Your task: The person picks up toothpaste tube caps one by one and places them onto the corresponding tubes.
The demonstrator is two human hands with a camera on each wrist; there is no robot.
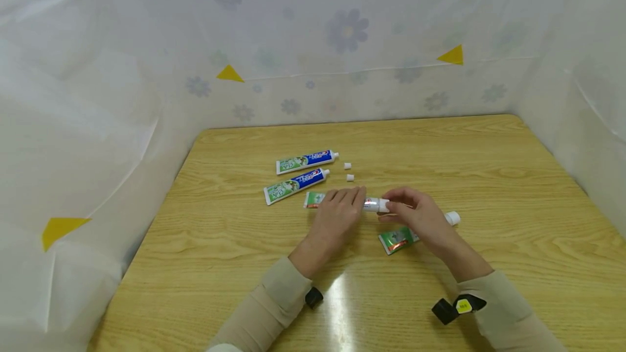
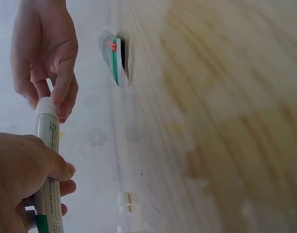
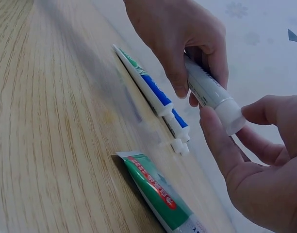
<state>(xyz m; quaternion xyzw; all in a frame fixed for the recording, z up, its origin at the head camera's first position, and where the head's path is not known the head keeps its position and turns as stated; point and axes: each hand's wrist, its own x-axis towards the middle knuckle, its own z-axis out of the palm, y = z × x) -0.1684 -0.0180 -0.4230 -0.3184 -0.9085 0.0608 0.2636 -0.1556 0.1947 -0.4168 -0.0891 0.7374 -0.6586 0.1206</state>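
Note:
My left hand (image 1: 339, 213) grips a green-and-white toothpaste tube (image 2: 49, 174) round its body, fingers over the top and thumb along the side. At the tube's right end, the thumb and fingers of my right hand (image 1: 423, 219) pinch its white cap (image 3: 229, 116). The cap sits on the tube. A second green-and-white toothpaste tube (image 3: 158, 194) with a white cap lies on the table under the right hand, which hides its middle in the head view.
Two blue-and-green toothpaste tubes (image 1: 307, 162) lie uncapped on the wooden table (image 1: 220, 265), farther back and left. Two small white caps (image 1: 348, 166) stand near their nozzles. A white flowered sheet (image 1: 293, 31) hangs behind the table and along its sides.

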